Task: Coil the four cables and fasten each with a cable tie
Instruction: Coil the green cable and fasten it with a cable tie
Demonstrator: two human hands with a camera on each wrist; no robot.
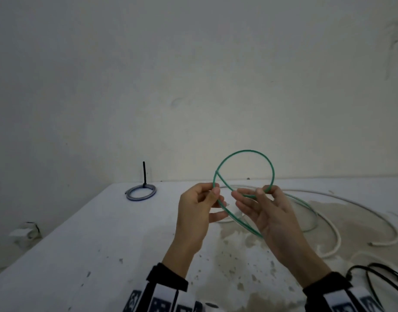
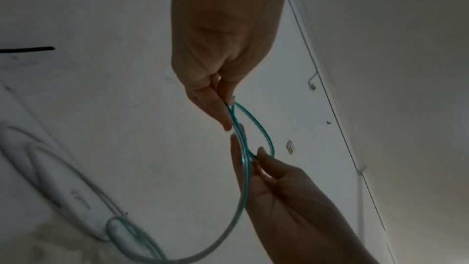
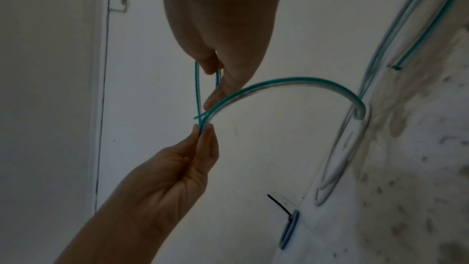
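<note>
A thin green cable (image 1: 245,151) is bent into one round loop held up above the white table (image 1: 103,233). My left hand (image 1: 214,190) pinches the loop's left side where the cable crosses itself, with the short free end sticking out above the fingers. My right hand (image 1: 252,194) pinches the loop's lower right between thumb and fingers. The rest of the green cable (image 2: 245,178) trails down to the table on the right. A blue coiled cable (image 1: 140,194) lies at the far left, fastened by a black cable tie (image 1: 144,174) whose tail stands upright.
A thick white cable (image 1: 335,233) and a thinner grey one (image 1: 351,199) lie in loose curves on the stained right part of the table. A black cable (image 1: 373,273) lies at the near right edge. A wall stands just behind the table.
</note>
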